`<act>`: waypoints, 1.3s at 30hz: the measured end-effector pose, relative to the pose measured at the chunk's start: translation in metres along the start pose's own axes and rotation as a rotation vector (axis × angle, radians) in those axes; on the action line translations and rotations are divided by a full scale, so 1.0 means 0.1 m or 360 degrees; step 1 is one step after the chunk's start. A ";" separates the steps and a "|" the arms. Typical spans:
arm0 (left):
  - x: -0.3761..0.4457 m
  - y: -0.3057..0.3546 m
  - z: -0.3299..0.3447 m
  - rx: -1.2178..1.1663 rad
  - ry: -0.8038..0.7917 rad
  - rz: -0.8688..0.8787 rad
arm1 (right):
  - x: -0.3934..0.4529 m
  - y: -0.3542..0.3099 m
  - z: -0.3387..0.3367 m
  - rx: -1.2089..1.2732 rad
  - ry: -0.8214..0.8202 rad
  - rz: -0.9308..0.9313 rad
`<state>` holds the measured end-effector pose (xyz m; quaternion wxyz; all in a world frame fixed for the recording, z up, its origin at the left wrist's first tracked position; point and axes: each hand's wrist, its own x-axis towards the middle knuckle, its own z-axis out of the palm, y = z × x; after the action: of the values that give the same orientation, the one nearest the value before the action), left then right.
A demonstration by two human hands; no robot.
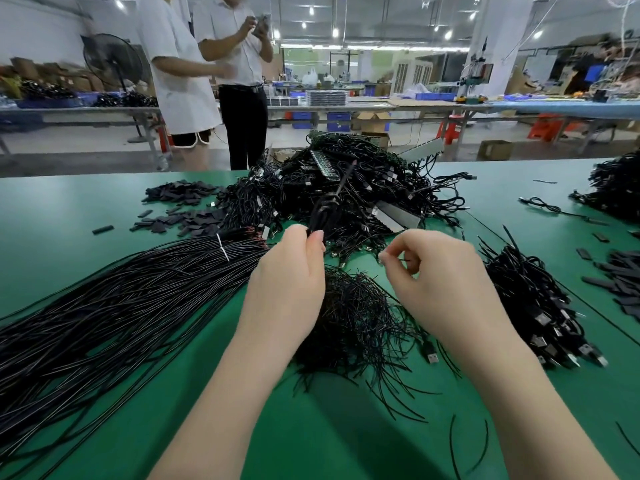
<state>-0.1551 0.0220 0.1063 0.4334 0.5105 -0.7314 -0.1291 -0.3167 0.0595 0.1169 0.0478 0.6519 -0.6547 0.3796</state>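
Tying off looked to be the step in hand: the left hand (294, 268) clamped a coiled cable (320, 213) above the middle of the green table (86, 202), its tie end (346, 176) sticking up; the right hand (433, 271) hovered just beside with fingers curled, whether pinching anything I could not tell; next it would need to catch and twist that tie end.

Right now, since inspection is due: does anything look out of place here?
Yes, small strays: loose black ties lie alone on the green table at near right, and one cable sprawls apart from the heaps at far right.
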 end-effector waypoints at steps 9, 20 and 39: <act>-0.08 0.03 0.20 0.0547 -0.0388 0.0232 | -0.03 -0.09 -0.01 -0.0098 -0.0217 -0.0244; -0.13 0.04 0.10 0.0659 -0.0931 0.0481 | 0.05 0.16 -0.23 0.0320 -0.0442 -0.0286; -0.05 0.02 0.23 -0.1191 -0.0366 -0.0529 | -0.03 -0.07 0.20 0.0366 0.0027 -0.0391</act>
<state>-0.1733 0.0211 0.0910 0.4777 0.4113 -0.5854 -0.5099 -0.3016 0.0512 0.1042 0.0244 0.7251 -0.5217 0.4489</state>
